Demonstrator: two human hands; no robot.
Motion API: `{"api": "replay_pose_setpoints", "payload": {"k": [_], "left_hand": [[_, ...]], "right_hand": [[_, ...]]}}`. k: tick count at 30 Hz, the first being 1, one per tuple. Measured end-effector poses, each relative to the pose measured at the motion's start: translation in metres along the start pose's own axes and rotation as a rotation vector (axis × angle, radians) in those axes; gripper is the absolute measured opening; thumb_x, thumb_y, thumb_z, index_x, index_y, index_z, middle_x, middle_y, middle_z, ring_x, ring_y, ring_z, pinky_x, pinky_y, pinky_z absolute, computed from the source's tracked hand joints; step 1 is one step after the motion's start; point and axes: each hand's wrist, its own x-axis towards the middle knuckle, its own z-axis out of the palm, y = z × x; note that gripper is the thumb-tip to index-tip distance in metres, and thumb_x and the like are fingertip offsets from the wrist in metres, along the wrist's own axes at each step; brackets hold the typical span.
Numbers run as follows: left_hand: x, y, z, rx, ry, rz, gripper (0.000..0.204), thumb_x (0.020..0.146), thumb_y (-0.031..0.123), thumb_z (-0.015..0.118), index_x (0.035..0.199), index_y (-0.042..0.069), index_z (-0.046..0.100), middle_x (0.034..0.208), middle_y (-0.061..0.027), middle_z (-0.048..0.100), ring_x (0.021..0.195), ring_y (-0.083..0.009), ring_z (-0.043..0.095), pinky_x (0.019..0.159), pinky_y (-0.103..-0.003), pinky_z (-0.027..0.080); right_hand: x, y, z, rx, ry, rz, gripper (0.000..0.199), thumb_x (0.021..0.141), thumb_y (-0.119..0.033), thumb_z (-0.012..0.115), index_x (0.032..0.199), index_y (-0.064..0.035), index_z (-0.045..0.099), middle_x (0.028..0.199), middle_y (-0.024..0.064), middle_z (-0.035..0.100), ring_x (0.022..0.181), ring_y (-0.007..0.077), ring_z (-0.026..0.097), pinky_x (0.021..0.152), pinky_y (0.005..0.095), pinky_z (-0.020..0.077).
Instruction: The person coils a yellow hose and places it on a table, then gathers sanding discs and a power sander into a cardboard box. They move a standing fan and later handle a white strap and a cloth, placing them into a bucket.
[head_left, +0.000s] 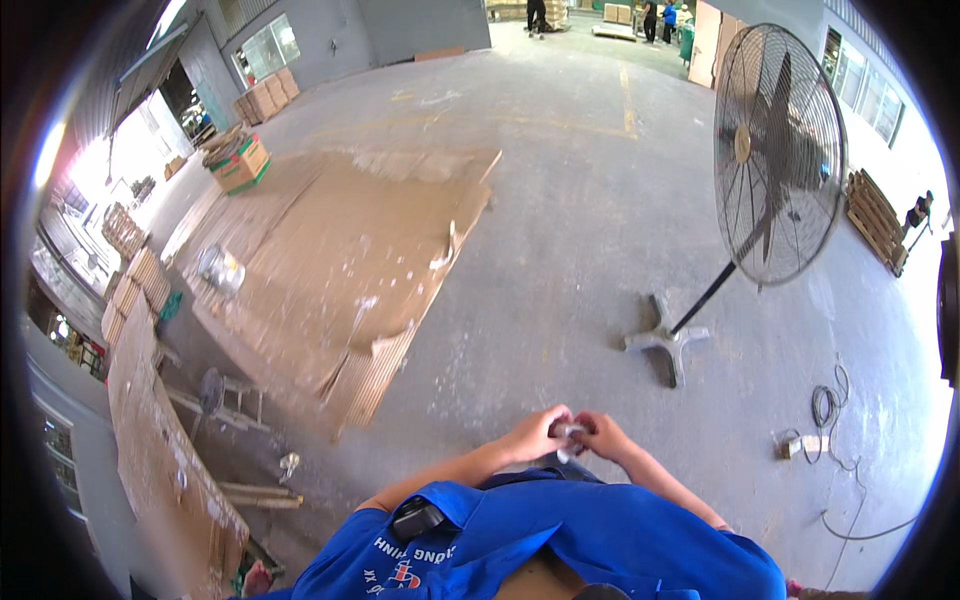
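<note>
Close in front of my body, my two hands meet at waist height. My left hand [538, 434] curls its fingers around one side of a small whitish, partly see-through thing [569, 431], perhaps plastic; its kind is too small to make out. From the other side my right hand [606, 438] closes on the same thing, fingertips and thumb bent inward. Fingers cover much of it, and a pale end shows below them. Both forearms come in from the blue shirt [560, 520] at the lower edge.
Flattened cardboard [340, 250] covers the floor ahead left, with a metal bucket [220, 270] and a carton [240, 165] on it. A pedestal fan [780, 155] stands at right, near a coiled cable [825, 405]. A long worn board [165, 440] lies left. Distant people [668, 22] stand at the back.
</note>
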Motion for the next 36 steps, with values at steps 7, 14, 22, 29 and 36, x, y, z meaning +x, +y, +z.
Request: {"api": "replay_pose_setpoints", "payload": {"k": [7, 14, 22, 29, 36], "left_hand": [[0.151, -0.006, -0.113, 0.019, 0.016, 0.066, 0.028, 0.071, 0.004, 0.064, 0.097, 0.001, 0.055, 0.084, -0.0118, 0.062, 0.075, -0.0198, 0.061, 0.066, -0.032, 0.047], [0.246, -0.076, -0.236, -0.159, 0.399, -0.109, 0.031, 0.077, 0.016, 0.068, 0.101, 0.001, 0.055, 0.087, -0.0077, 0.06, 0.07, -0.0134, 0.059, 0.063, -0.028, 0.048], [0.405, -0.168, -0.412, 0.059, 0.526, -0.214, 0.029, 0.077, 0.024, 0.069, 0.092, 0.002, 0.058, 0.077, -0.0067, 0.058, 0.067, -0.0139, 0.056, 0.06, -0.029, 0.046], [0.6, -0.15, -0.54, 0.169, 0.481, -0.008, 0.028, 0.074, 0.024, 0.07, 0.089, 0.004, 0.058, 0.071, -0.0098, 0.056, 0.063, -0.0243, 0.055, 0.061, -0.036, 0.045], [0.735, -0.2, -0.599, 0.271, 0.491, -0.119, 0.029, 0.074, 0.023, 0.068, 0.092, 0.003, 0.058, 0.08, -0.0121, 0.059, 0.072, -0.0247, 0.057, 0.063, -0.035, 0.046]], "right_hand": [[0.165, -0.043, -0.108, -0.012, -0.213, -0.188, 0.032, 0.08, -0.011, 0.06, 0.108, 0.0011, 0.05, 0.095, 0.0136, 0.061, 0.084, 0.0213, 0.061, 0.074, 0.0339, 0.0488], [0.366, -0.092, -0.202, 0.038, -0.362, -0.038, 0.03, 0.076, -0.009, 0.06, 0.104, -0.0028, 0.051, 0.093, 0.0132, 0.06, 0.079, 0.0204, 0.057, 0.071, 0.0355, 0.0461], [0.506, 0.048, -0.392, -0.74, 0.061, 0.262, 0.034, 0.073, -0.028, 0.063, 0.094, -0.0023, 0.063, 0.092, 0.0203, 0.063, 0.091, 0.0345, 0.06, 0.079, 0.0408, 0.0461], [0.561, 0.112, -0.531, -0.837, -0.072, 0.757, 0.042, 0.068, -0.029, 0.068, 0.1, -0.0016, 0.06, 0.095, 0.0201, 0.062, 0.087, 0.0344, 0.061, 0.074, 0.0415, 0.048], [0.714, 0.106, -0.619, -0.709, 0.054, 0.638, 0.046, 0.067, -0.026, 0.071, 0.103, -0.0014, 0.056, 0.095, 0.0193, 0.061, 0.084, 0.0324, 0.062, 0.069, 0.0406, 0.0498]]}}
